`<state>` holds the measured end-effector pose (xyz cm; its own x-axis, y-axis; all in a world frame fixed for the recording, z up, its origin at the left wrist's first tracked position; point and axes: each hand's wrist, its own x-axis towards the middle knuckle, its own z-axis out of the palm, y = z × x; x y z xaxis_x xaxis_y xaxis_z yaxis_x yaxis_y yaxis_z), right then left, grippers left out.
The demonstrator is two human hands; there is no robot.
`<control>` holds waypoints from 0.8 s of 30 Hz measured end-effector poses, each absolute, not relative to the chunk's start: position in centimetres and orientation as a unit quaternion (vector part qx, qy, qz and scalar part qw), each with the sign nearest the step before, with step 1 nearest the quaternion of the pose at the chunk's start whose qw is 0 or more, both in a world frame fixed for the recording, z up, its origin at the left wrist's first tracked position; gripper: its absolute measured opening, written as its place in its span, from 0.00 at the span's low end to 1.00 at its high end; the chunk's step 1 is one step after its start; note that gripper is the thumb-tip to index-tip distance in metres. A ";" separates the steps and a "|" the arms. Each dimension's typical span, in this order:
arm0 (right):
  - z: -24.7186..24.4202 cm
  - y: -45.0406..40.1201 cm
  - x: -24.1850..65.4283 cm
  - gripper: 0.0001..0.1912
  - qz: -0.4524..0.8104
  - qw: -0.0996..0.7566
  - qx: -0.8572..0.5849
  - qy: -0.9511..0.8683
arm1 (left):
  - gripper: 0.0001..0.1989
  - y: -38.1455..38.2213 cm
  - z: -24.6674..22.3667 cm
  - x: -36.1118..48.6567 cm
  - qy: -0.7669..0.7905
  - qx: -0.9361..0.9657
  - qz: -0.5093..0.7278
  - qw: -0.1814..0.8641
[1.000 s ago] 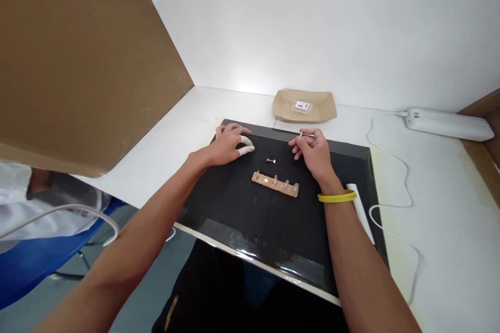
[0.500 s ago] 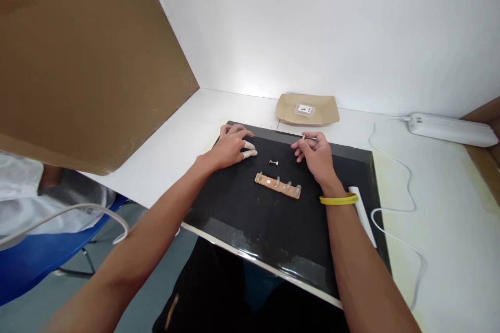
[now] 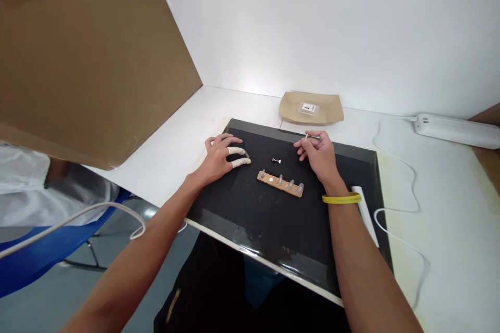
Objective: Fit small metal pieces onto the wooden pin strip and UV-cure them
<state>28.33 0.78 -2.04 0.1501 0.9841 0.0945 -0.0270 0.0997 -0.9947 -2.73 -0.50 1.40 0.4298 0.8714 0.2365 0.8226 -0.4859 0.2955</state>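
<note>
My left hand (image 3: 221, 160), with white covers on the thumb and index finger, is over the left of the black mat (image 3: 234, 203). Its thumb and index tips close around a small translucent grey piece (image 3: 247, 155); the other fingers are spread. On the right, my right hand (image 3: 318, 153) pinches a thin, light-coloured tool (image 3: 307, 136), mostly hidden by the fingers. Between the hands lies a small shiny metal part (image 3: 276, 160). Nearer me, a tan strip (image 3: 275, 182) carries several translucent tube-like pieces and one white round spot.
A brown paper tray (image 3: 332, 109) holding a small labelled clear case (image 3: 308, 109) stands behind the mat. A white bar (image 3: 365, 216) lies by my right forearm. Further right are a white cable (image 3: 416, 182) and a power strip (image 3: 461, 129). Cardboard (image 3: 97, 62) rises at left.
My left hand has drawn back leftward, and the grey piece now shows at its fingertips. My right hand keeps its pinch on the thin tool, nearly in place. The view has shifted slightly.
</note>
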 end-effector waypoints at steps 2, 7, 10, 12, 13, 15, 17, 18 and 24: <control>-2.0 0.7 28.3 0.25 0.443 0.568 -0.502 -0.478 | 0.12 -0.3 1.5 -2.6 0.514 0.836 0.184 0.065; -1.9 0.6 28.3 0.24 0.442 0.569 -0.503 -0.478 | 0.20 -0.2 1.5 -2.4 0.522 0.834 0.163 0.077; -1.9 0.6 28.3 0.24 0.442 0.568 -0.503 -0.478 | 0.20 -0.2 1.5 -2.2 0.520 0.837 0.152 0.081; -1.9 0.6 28.3 0.25 0.442 0.568 -0.503 -0.478 | 0.19 -0.2 1.5 -2.1 0.523 0.835 0.151 0.080; -1.9 0.6 28.3 0.25 0.442 0.569 -0.503 -0.478 | 0.17 -0.2 1.5 -2.1 0.523 0.835 0.152 0.079; -2.0 0.7 28.4 0.25 0.443 0.569 -0.501 -0.479 | 0.15 -0.1 1.4 -2.0 0.522 0.835 0.152 0.079; -2.1 0.7 28.4 0.25 0.443 0.569 -0.500 -0.479 | 0.14 -0.1 1.5 -1.8 0.522 0.836 0.151 0.082; -2.1 0.7 28.4 0.26 0.444 0.569 -0.500 -0.478 | 0.14 0.0 1.5 -1.8 0.523 0.835 0.150 0.084; -2.0 0.8 28.2 0.26 0.446 0.569 -0.503 -0.473 | 0.12 0.3 2.0 -1.0 0.513 0.842 0.131 0.102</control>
